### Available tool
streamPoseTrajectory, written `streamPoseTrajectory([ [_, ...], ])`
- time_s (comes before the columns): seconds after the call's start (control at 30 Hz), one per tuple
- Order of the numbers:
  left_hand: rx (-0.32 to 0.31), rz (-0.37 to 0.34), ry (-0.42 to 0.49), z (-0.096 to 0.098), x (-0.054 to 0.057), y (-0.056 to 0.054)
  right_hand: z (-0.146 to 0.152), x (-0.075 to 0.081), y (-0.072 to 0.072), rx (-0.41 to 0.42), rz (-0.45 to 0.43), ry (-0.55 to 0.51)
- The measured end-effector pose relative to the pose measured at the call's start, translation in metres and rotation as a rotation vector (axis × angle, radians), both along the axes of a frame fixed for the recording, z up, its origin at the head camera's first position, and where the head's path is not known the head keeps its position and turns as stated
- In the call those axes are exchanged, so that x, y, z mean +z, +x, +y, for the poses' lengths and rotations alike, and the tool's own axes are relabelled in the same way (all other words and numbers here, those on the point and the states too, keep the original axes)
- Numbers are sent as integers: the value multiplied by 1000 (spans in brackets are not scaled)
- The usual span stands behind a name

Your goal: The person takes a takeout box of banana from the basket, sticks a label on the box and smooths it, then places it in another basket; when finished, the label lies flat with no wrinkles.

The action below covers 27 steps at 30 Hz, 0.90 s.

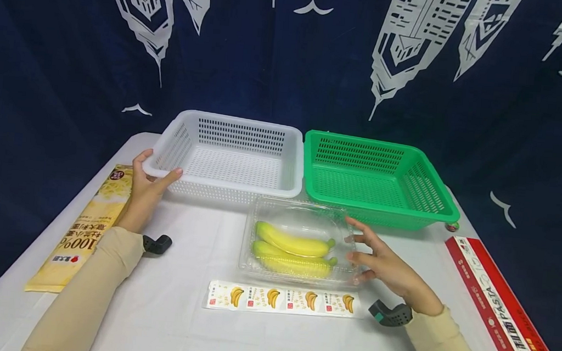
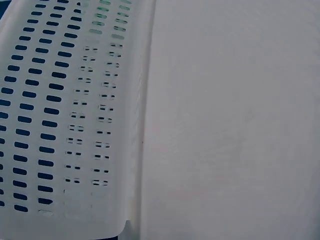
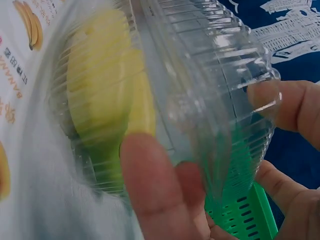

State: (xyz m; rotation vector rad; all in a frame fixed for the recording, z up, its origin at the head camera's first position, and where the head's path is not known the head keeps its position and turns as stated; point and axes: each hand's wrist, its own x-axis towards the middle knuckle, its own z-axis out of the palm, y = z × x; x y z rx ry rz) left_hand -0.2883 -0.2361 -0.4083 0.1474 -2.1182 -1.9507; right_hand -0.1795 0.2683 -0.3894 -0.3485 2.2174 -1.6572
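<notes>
At its front left corner, a white plastic basket [image 1: 234, 185] is gripped by my left hand [image 1: 147, 195], thumb over the front rim and fingers along the left side. My right hand [image 1: 385, 263] holds the right side of a clear plastic clamshell box [image 1: 303, 207]. In the right wrist view its fingers bend around the ribbed edge of the clamshell box [image 3: 220, 45]. Two yellow bananas [image 1: 295, 241] with green ends lie inside the box, seen through the lid. The left wrist view has the slotted wall of the basket [image 2: 55, 110], with the left hand outside that view.
A green basket [image 1: 429, 209] stands right of the white one. In front of the box lies a strip of banana labels [image 1: 271, 300]. A yellow pasta packet [image 1: 73, 236] lies at the left, a red pasta box [image 1: 508, 314] at the right. A dark curtain [image 1: 270, 64] hangs behind.
</notes>
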Motion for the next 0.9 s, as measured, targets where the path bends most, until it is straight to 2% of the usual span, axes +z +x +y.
streamPoseTrajectory([
  [0.1,54,50,-123,1,6,4,0,2,1,-25,29,28],
  [0.23,138,160,-321,4,18,11,1,6,3,-69,101,109],
  [0.33,121,255,-434,9,31,19,-1,11,6,-103,178,187],
  [0.4,74,309,-507,13,40,26,-3,15,9,-133,242,245],
  [0.5,-38,364,-590,19,51,42,-7,19,15,-173,368,317],
  [0.6,-144,388,-664,26,57,58,-12,20,20,-194,532,341],
  [0.67,-177,395,-727,30,59,68,-17,19,23,-199,654,343],
  [0.73,-205,373,-796,34,61,78,-22,19,26,-198,753,324],
  [0.8,-260,318,-855,37,62,87,-28,20,29,-186,804,289],
  [0.9,-417,167,-909,41,61,96,-37,23,35,-147,802,191],
])
